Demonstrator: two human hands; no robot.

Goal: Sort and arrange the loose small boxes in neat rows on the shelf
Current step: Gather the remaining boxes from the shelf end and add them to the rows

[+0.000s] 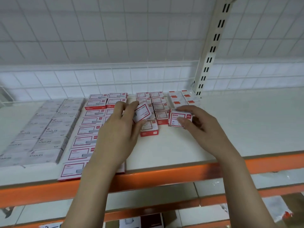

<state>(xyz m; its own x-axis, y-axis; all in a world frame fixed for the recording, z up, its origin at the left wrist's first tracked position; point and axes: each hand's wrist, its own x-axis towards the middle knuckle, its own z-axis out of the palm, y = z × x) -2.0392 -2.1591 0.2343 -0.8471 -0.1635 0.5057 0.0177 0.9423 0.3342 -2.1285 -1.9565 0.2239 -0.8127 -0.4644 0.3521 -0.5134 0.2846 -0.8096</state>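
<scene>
Your left hand (120,127) pinches a small red-and-white staple box (142,112), tilted and lifted above the shelf (181,150), its grip curled round the box's edges. Your right hand (202,125) holds a red-and-white paper clip box (180,118) between thumb and fingers, just beside the short rows of small red boxes (158,104) at the shelf's middle. Left of these run two long rows of larger red-framed boxes (87,130), then grey staples boxes (46,129). Small white boxes with orange labels (182,97) sit at the back right. An orange rail (164,176) edges the shelf.
</scene>
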